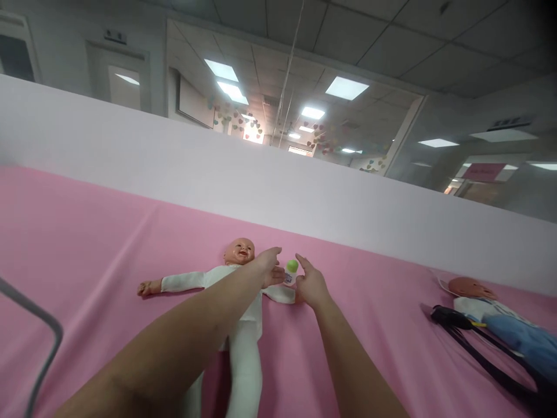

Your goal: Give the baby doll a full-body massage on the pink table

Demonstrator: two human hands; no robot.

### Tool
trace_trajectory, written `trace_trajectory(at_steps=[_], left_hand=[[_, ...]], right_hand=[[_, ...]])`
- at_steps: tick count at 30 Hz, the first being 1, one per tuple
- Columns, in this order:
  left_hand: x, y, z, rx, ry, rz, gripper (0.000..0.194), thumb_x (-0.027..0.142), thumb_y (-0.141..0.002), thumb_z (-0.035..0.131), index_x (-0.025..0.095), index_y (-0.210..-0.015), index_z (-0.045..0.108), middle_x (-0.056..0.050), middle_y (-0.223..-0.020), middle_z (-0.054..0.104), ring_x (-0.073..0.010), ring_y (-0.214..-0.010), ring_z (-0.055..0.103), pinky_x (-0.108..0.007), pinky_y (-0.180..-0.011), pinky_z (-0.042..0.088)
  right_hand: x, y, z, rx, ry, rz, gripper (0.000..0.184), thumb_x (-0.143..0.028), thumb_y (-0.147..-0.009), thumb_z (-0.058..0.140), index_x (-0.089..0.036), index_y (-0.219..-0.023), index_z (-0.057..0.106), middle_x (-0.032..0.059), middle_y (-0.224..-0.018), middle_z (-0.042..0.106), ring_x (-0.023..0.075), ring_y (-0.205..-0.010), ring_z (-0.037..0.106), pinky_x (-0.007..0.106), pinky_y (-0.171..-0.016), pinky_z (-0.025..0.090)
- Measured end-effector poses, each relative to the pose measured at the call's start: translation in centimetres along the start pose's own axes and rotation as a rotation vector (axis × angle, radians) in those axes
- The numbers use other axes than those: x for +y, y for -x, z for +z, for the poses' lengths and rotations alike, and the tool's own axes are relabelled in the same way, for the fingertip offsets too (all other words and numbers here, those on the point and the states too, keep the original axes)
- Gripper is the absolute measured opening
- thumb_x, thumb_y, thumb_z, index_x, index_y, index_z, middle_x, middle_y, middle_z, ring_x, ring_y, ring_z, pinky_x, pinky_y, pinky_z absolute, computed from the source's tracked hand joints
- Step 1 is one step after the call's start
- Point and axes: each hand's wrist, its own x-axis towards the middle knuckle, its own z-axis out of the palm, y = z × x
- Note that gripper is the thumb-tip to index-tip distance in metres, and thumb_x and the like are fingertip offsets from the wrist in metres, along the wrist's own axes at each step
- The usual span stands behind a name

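A small white bottle with a lime-green cap (291, 267) stands between my two hands, close to the doll's outstretched arm. My left hand (270, 270) reaches across the doll's chest, thumb raised and fingers pointing at the bottle's side; whether they touch it cannot be made out. On the other side of the bottle, my right hand (311, 284) has its index finger extended and its other fingers bent. The baby doll (241, 252), bald and in white clothing, lies on its back, arms spread. My left forearm covers part of its body, and my right hand partly hides the doll's hand.
Pink cloth (100, 232) covers the surface, with a white partition (261, 180) along its far side. A second doll (472, 288) in white and blue lies at the right beside a black strap (487, 363). A grey curved bar (52, 325) stands at the left edge.
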Motion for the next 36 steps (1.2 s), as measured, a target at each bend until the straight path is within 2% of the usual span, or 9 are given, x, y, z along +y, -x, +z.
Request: trace_trajectory(at_steps=[3,8,13,17,21,26,29,32,36], left_hand=[[-1.5,-2.0,1.1,-0.029,-0.003,-0.034,0.063,0.053,-0.091,0.064,0.006,-0.130,0.053,-0.033,-0.131,0.059,-0.0404,-0.129,0.061,-0.043,-0.098,0.057],[-2.9,-4.4,1.1,-0.071,0.017,-0.031,0.059,0.054,-0.094,0.059,0.004,-0.126,0.056,-0.034,-0.134,0.058,-0.0397,-0.135,0.056,-0.044,-0.105,0.054],[-2.3,-4.8,0.6,-0.116,0.022,-0.021,0.062,0.053,-0.092,0.062,0.001,-0.125,0.059,-0.036,-0.131,0.060,-0.0421,-0.130,0.060,-0.046,-0.103,0.055],[-1.1,-2.0,-0.5,-0.150,0.036,0.004,0.062,0.052,-0.095,0.060,0.001,-0.129,0.060,-0.033,-0.127,0.065,-0.0389,-0.124,0.065,-0.043,-0.100,0.057],[-0.6,3.1,-3.3,-0.175,0.068,0.047,0.063,0.058,-0.095,0.059,0.003,-0.126,0.062,-0.030,-0.122,0.070,-0.0342,-0.115,0.071,-0.039,-0.097,0.059],[-2.4,9.0,-6.5,-0.232,0.227,0.119,0.054,0.064,-0.095,0.055,0.012,-0.102,0.069,-0.017,-0.096,0.077,-0.0272,-0.084,0.076,-0.034,-0.080,0.062],[-3.7,10.9,-8.0,-0.315,0.432,0.081,0.053,0.066,-0.095,0.052,0.015,-0.096,0.068,-0.017,-0.094,0.077,-0.0325,-0.093,0.077,-0.042,-0.086,0.062],[-4.2,11.7,-9.9,-0.367,0.570,0.076,0.059,0.064,-0.097,0.049,0.010,-0.111,0.067,-0.021,-0.101,0.076,-0.0332,-0.098,0.076,-0.042,-0.092,0.061],[-3.8,11.3,-12.6,-0.281,0.653,0.134,0.075,0.063,-0.098,0.049,0.001,-0.139,0.054,-0.024,-0.110,0.075,-0.0297,-0.100,0.076,-0.036,-0.091,0.061]], right_hand=[[0.4,0.7,0.6,-0.059,0.043,-0.067,0.088,-0.002,-0.072,0.049,-0.021,-0.157,0.045,0.0037,-0.164,0.044,0.0232,-0.157,0.030,0.043,-0.128,0.030],[1.4,1.0,1.1,-0.122,-0.054,-0.076,0.092,-0.003,-0.069,0.052,-0.020,-0.159,0.041,0.0043,-0.166,0.040,0.0230,-0.155,0.035,0.045,-0.127,0.032],[1.9,1.3,1.2,-0.080,-0.074,-0.069,0.087,-0.007,-0.073,0.054,-0.023,-0.157,0.044,0.0031,-0.163,0.045,0.0234,-0.153,0.040,0.047,-0.127,0.034],[1.1,2.1,0.5,-0.015,-0.035,-0.147,0.078,-0.018,-0.082,0.056,-0.019,-0.159,0.042,0.0068,-0.165,0.042,0.0251,-0.155,0.036,0.049,-0.128,0.030],[-2.3,4.1,-0.1,0.012,-0.048,-0.281,0.068,-0.033,-0.093,0.057,-0.017,-0.157,0.045,0.0107,-0.165,0.041,0.0282,-0.156,0.034,0.053,-0.127,0.032],[-10.1,8.9,1.8,-0.194,0.019,-0.468,0.072,-0.050,-0.095,0.061,-0.026,-0.160,0.041,0.0061,-0.166,0.039,0.0307,-0.156,0.032,0.056,-0.128,0.030],[-13.5,10.8,3.4,-0.375,0.087,-0.517,0.086,-0.063,-0.093,0.061,-0.022,-0.163,0.033,0.0074,-0.169,0.031,0.0333,-0.159,0.025,0.057,-0.131,0.021],[-14.6,11.1,4.2,-0.440,0.164,-0.481,0.085,-0.066,-0.094,0.057,-0.018,-0.161,0.036,0.0116,-0.168,0.032,0.0354,-0.158,0.025,0.059,-0.131,0.017],[-14.2,11.6,4.0,-0.477,0.183,-0.450,0.083,-0.063,-0.092,0.062,-0.020,-0.160,0.040,0.0116,-0.167,0.034,0.0366,-0.157,0.030,0.060,-0.130,0.017]])
